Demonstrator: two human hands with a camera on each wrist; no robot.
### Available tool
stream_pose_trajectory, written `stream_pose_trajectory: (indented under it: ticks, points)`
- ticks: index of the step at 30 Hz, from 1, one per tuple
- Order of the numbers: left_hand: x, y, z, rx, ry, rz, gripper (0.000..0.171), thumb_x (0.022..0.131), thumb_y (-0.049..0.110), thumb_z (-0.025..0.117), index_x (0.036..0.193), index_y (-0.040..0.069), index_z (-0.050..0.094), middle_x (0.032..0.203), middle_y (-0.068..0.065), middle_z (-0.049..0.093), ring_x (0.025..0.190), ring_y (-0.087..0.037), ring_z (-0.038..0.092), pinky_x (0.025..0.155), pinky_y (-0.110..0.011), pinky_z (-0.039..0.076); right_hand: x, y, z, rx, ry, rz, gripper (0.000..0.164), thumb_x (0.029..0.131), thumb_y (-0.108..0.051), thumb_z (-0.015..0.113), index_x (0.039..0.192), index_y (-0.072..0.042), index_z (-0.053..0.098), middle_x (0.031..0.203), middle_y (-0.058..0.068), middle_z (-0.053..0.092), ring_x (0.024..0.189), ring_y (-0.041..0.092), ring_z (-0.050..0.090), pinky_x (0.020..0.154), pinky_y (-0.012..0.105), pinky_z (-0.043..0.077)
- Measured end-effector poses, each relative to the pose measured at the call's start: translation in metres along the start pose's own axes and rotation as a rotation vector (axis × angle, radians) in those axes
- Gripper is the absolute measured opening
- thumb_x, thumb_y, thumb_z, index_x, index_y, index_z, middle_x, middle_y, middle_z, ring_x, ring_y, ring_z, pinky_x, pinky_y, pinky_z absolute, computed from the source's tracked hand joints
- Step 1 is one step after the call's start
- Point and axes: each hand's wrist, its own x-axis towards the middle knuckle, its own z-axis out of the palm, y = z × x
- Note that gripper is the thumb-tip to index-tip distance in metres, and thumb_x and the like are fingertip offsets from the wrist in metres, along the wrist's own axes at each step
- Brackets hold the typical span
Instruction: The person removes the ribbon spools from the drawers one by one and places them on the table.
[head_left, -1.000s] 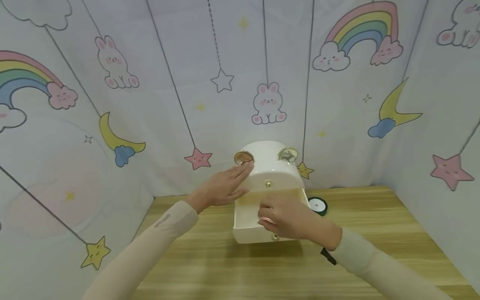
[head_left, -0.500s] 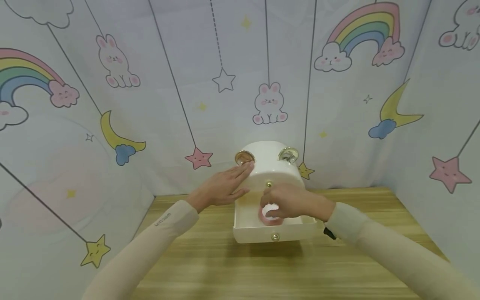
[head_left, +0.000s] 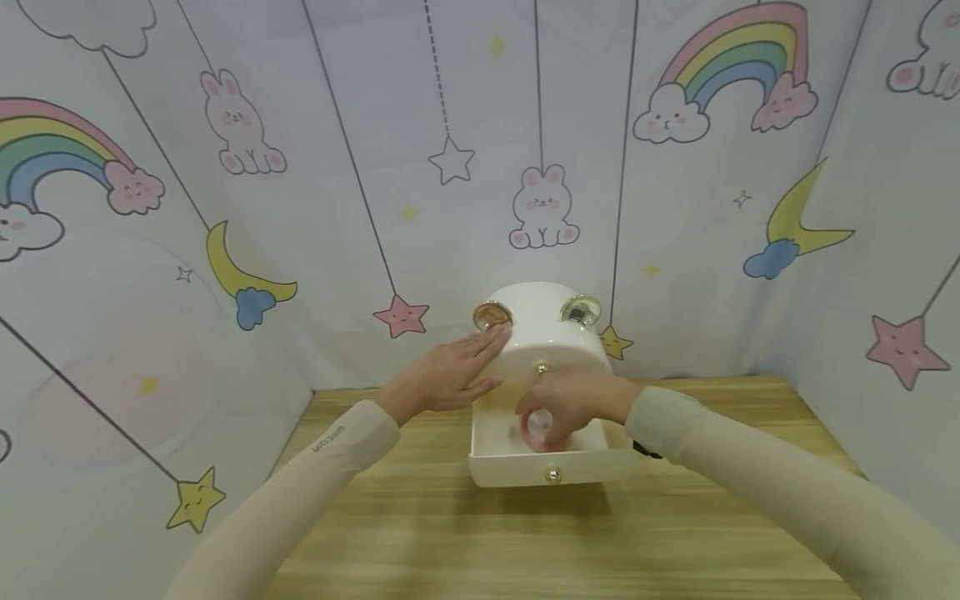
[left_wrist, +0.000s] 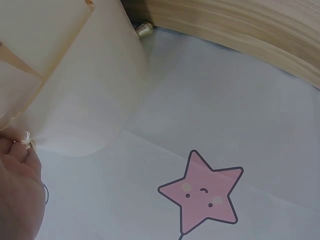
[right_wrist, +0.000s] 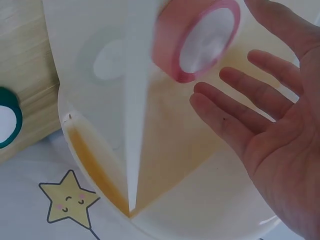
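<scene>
A white rounded drawer box with gold ear-like rings stands against the backdrop, its lower drawer pulled out. My left hand rests with fairly straight fingers on the box's upper left, fingertips by the left ring. Inside the drawer is a pink roll with a white round face, which looks like ribbon or tape. My right hand reaches over it in the head view, covering part of it. In the right wrist view, my right fingers are spread beside the roll, with a gap showing.
A green-rimmed roll with a white face lies on the wooden table, to the box's right; my right arm hides it in the head view. The printed cloth backdrop rises behind and on both sides.
My right hand has shifted from pinching low in the drawer to spreading around the pink roll, which shows more now. The right forearm has swung left, covering the green roll. My left hand stays put.
</scene>
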Motion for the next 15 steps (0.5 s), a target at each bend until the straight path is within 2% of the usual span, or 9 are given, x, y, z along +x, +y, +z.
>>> stream_pose_trajectory:
  ticks: [2, 6, 10, 15]
  points:
    - [0.0, 0.001, 0.0, -0.004, 0.003, 0.004, 0.076, 0.113, 0.049, 0.037, 0.17, 0.011, 0.005, 0.179, -0.007, 0.01, 0.165, -0.023, 0.019, 0.135, -0.039, 0.024, 0.003, 0.001, 0.002, 0.01, -0.026, 0.025, 0.052, 0.078, -0.018, 0.082, 0.129, -0.009, 0.074, 0.122, 0.002, 0.079, 0.108, 0.022, 0.074, 0.097, 0.034, 0.06]
    - [0.0, 0.001, 0.001, -0.006, 0.0, 0.004, 0.076, 0.113, 0.049, 0.036, 0.17, 0.011, 0.005, 0.179, -0.008, 0.009, 0.165, -0.024, 0.019, 0.135, -0.039, 0.024, 0.008, 0.004, 0.006, -0.017, -0.055, 0.031, 0.052, 0.078, -0.019, 0.083, 0.128, -0.011, 0.074, 0.124, 0.0, 0.078, 0.11, 0.019, 0.073, 0.099, 0.034, 0.06]
    - [0.0, 0.001, 0.0, -0.018, 0.0, -0.003, 0.076, 0.113, 0.048, 0.038, 0.17, 0.011, 0.006, 0.179, -0.009, 0.011, 0.165, -0.025, 0.02, 0.135, -0.04, 0.024, 0.011, 0.006, 0.008, -0.039, -0.063, 0.007, 0.049, 0.079, -0.02, 0.084, 0.126, -0.012, 0.075, 0.121, 0.0, 0.078, 0.107, 0.017, 0.072, 0.098, 0.033, 0.059]
    - [-0.002, 0.001, -0.001, -0.019, 0.006, -0.005, 0.076, 0.112, 0.047, 0.039, 0.17, 0.011, 0.007, 0.178, -0.009, 0.013, 0.165, -0.025, 0.021, 0.135, -0.04, 0.026, 0.014, 0.007, 0.01, -0.064, -0.069, 0.0, 0.043, 0.078, -0.019, 0.085, 0.119, -0.015, 0.076, 0.111, -0.003, 0.078, 0.095, 0.013, 0.068, 0.09, 0.03, 0.059]
